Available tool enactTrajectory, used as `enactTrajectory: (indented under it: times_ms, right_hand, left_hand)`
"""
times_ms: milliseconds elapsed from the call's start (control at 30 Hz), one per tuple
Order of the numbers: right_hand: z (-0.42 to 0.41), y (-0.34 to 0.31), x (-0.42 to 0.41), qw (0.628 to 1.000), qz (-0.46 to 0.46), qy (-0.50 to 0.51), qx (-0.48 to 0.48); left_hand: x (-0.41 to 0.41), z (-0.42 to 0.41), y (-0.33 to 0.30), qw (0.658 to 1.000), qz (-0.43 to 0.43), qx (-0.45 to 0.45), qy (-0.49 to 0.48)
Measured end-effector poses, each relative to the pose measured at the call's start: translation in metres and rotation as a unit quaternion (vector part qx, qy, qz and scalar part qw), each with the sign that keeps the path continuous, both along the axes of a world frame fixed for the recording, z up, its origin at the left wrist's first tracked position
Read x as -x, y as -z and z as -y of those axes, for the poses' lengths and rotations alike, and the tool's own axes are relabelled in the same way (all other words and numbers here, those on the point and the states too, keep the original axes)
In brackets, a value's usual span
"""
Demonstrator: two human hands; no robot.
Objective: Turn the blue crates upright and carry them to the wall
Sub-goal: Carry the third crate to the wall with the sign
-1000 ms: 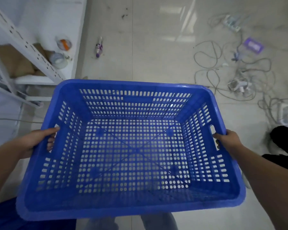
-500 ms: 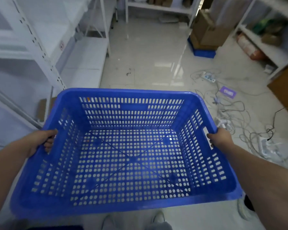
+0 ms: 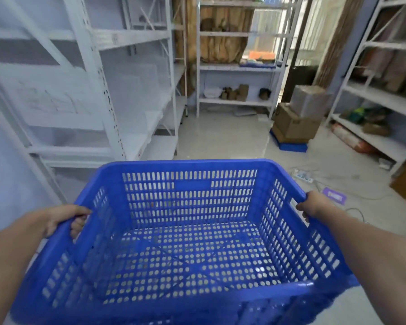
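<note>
1. No writing on the blue crate (image 3: pixel 188 231) is readable.
2. It is upright, carried off the floor, empty.
3. The left hand (image 3: pixel 63 218) clasps its left rim, fingers through the handle slot.
4. The right hand (image 3: pixel 314 205) clasps its right rim.

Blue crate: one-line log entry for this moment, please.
blue crate: upright, empty, carried | left hand: gripping left rim | right hand: gripping right rim

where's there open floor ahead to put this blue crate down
Bare floor runs straight ahead, bordered by the white shelving on the left, the far shelf unit and the stacked cardboard boxes. The right side is crowded: a power strip, cables and a purple item. Both hands hold the blue crate.
</note>
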State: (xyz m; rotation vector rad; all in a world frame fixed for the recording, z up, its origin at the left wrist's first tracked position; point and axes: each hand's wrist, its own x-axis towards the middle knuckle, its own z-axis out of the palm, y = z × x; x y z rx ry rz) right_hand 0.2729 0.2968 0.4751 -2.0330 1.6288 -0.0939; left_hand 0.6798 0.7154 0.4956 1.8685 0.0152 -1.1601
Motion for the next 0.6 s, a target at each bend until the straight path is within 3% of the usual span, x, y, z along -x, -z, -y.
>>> enactTrajectory:
  times_ms: [267, 600]
  right_hand:
    - [0.023, -0.056, -0.029, 0.996, 0.032, -0.079, 0.008]
    - [0.023, -0.096, -0.084, 0.971, 0.055, -0.23, 0.033]
  left_hand:
    - [0.032, -0.037, -0.073, 0.997, 0.055, 0.002, -0.047]
    - [0.129, -0.109, -0.107, 0.978, 0.098, -0.04, -0.178]
